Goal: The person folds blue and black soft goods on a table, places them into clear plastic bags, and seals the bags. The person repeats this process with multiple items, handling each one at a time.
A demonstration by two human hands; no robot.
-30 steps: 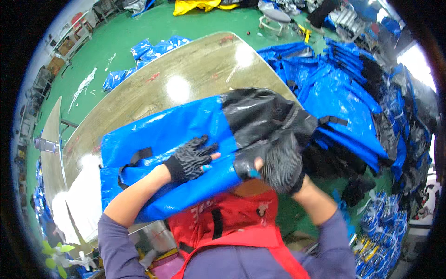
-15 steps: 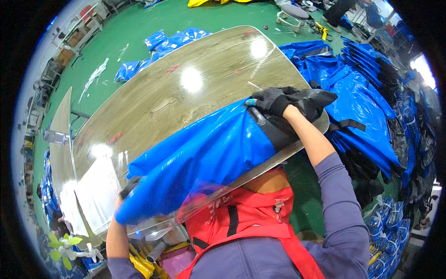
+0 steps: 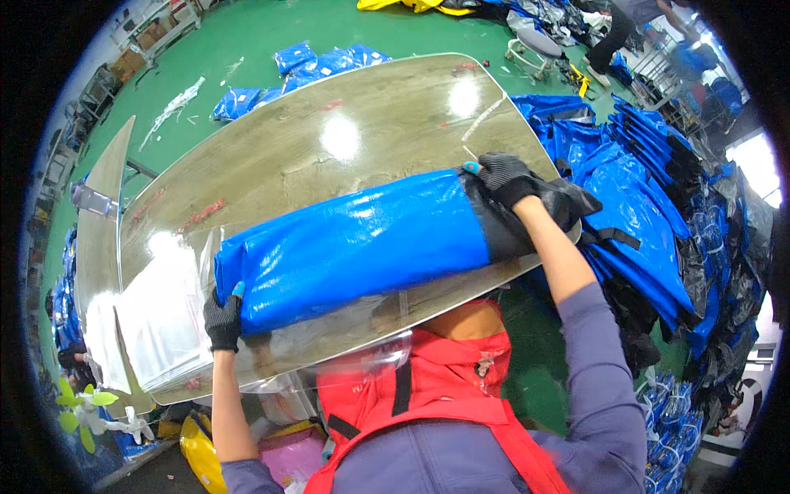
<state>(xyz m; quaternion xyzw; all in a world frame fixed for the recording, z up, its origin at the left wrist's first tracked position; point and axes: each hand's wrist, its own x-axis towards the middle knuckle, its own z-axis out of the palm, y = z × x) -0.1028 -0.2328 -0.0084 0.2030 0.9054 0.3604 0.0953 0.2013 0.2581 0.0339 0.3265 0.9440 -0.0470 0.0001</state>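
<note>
A glossy blue-and-black bag (image 3: 362, 247) of tarpaulin-like sheet lies folded into a long flat band across the wood-look table (image 3: 271, 189). My left hand (image 3: 224, 321), in a dark glove with a blue thumb tip, grips its left end at the lower corner. At the other end, my right hand (image 3: 506, 177), gloved alike, is closed on the black part with the thumb near the blue border. Beneath the right hand the black sheet is bunched and hangs over the table's edge. The fingers under the bag are partly hidden.
Clear plastic sleeves (image 3: 169, 337) lie on the table's left. A large pile of blue-and-black bags (image 3: 634, 206) stands on the right. Blue packets (image 3: 329, 64) lie on the green floor beyond the table. A stool (image 3: 539, 45) and another person (image 3: 613, 37) are at far right.
The bag's left part has come down from a loose, raised fold into a flat band. My left hand now shows beside its left end, and my right hand has shifted slightly right.
</note>
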